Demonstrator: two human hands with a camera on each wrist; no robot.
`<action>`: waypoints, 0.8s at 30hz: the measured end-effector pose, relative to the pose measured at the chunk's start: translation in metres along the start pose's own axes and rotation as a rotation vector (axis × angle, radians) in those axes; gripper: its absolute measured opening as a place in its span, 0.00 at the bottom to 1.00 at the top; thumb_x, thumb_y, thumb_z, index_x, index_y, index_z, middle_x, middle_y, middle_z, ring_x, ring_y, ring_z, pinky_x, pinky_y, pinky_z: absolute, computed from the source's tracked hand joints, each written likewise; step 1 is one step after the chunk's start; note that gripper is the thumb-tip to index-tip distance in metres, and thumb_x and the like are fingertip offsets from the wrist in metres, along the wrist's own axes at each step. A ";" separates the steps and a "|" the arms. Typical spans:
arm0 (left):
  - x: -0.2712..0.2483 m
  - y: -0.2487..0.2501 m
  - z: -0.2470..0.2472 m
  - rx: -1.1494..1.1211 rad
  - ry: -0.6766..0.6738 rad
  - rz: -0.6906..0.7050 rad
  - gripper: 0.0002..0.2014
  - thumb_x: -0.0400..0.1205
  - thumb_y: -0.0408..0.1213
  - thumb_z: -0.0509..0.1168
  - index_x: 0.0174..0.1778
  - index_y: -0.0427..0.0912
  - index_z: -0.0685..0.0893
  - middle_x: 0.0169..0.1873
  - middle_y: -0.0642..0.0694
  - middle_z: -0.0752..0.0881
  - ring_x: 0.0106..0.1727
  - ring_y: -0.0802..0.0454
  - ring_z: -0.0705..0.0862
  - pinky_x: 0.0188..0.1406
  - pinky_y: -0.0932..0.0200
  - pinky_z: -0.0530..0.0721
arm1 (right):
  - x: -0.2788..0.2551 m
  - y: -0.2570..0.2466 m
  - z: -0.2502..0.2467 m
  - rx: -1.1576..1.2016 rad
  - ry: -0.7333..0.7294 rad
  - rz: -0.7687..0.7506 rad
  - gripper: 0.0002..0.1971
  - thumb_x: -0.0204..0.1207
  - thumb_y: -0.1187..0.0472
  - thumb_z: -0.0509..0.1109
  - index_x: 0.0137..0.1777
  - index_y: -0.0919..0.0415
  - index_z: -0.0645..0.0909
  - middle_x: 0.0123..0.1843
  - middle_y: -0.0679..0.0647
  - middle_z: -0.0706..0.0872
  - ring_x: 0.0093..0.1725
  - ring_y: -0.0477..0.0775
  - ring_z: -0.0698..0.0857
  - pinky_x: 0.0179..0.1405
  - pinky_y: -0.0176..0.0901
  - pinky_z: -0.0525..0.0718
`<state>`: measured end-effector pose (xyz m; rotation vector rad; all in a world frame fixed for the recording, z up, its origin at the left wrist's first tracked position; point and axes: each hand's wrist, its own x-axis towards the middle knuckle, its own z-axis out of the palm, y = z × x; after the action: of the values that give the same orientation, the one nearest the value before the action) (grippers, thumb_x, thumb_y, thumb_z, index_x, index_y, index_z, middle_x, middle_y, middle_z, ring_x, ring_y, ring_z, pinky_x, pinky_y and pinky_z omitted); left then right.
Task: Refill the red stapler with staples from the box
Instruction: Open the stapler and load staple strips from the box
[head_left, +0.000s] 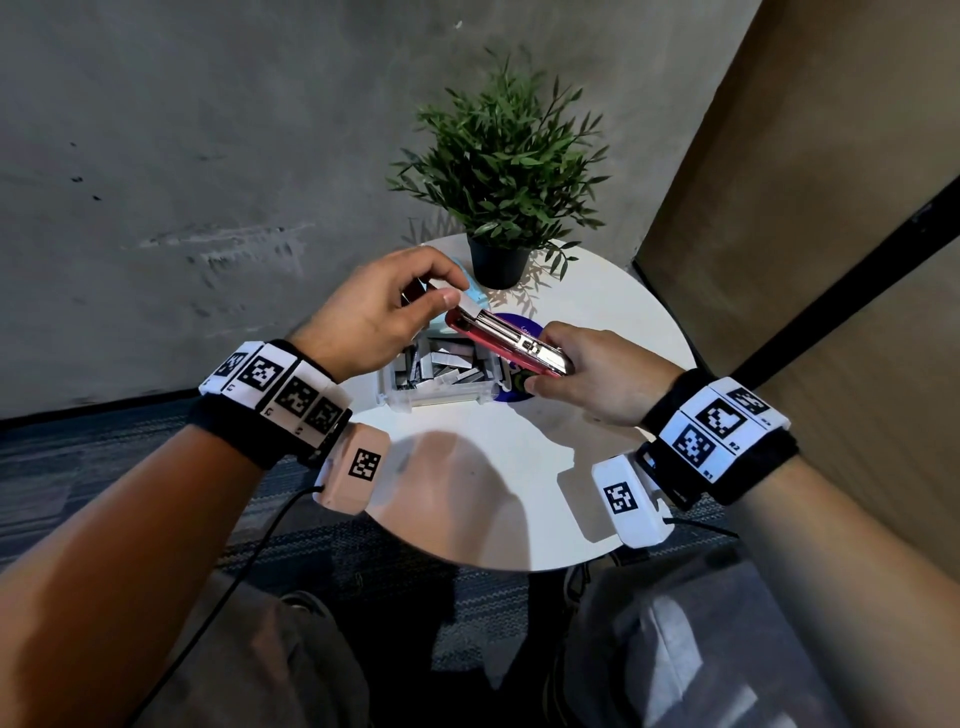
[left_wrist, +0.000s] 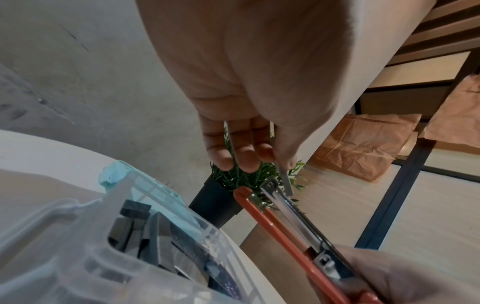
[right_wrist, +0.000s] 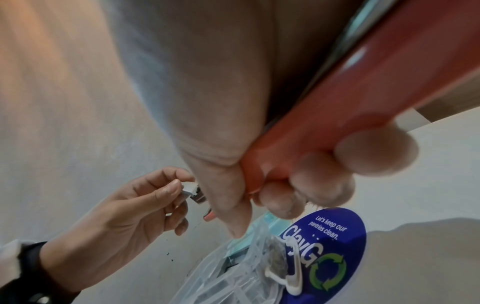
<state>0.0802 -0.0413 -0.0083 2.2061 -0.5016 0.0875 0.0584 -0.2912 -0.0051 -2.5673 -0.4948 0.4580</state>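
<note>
The red stapler (head_left: 485, 340) hangs in the air above the clear plastic box of staples (head_left: 436, 376), its silver magazine (head_left: 511, 335) exposed on top. My right hand (head_left: 550, 371) grips the stapler's rear end, fingers curled under the red body (right_wrist: 363, 98). My left hand (head_left: 441, 293) pinches a grey strip of staples (left_wrist: 285, 179) between thumb and fingers, right at the front tip of the magazine (left_wrist: 293, 211). In the right wrist view the strip (right_wrist: 188, 190) shows at the left hand's fingertips (right_wrist: 176, 185). The box (left_wrist: 78, 246) holds several more strips.
A small round white table (head_left: 519, 467) carries the box, a blue round sticker (right_wrist: 330, 246) and a potted green plant (head_left: 504, 171) at its far edge. A light blue lid (left_wrist: 114, 174) lies behind the box. A grey wall is beyond; brown panels stand at right.
</note>
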 end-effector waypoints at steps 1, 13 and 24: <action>0.000 0.000 0.001 0.017 -0.008 0.008 0.06 0.85 0.40 0.66 0.55 0.49 0.85 0.43 0.61 0.82 0.38 0.64 0.79 0.40 0.63 0.76 | 0.000 0.000 0.000 0.004 0.003 0.001 0.12 0.79 0.51 0.73 0.52 0.52 0.72 0.33 0.43 0.76 0.30 0.39 0.74 0.23 0.32 0.66; 0.001 -0.006 0.005 0.044 -0.006 0.037 0.05 0.85 0.41 0.66 0.55 0.50 0.85 0.42 0.68 0.81 0.41 0.69 0.79 0.41 0.65 0.72 | 0.001 0.001 0.002 0.022 0.002 -0.009 0.12 0.79 0.52 0.73 0.52 0.51 0.72 0.34 0.41 0.77 0.30 0.38 0.75 0.24 0.26 0.70; 0.001 -0.005 0.007 0.011 0.014 0.057 0.05 0.85 0.39 0.67 0.54 0.47 0.86 0.42 0.75 0.81 0.41 0.73 0.79 0.41 0.73 0.71 | -0.001 0.000 0.001 0.041 0.006 -0.009 0.11 0.79 0.52 0.73 0.51 0.50 0.71 0.33 0.42 0.76 0.29 0.38 0.74 0.24 0.25 0.71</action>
<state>0.0821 -0.0439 -0.0167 2.2009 -0.5577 0.1361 0.0574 -0.2911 -0.0058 -2.5252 -0.4900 0.4530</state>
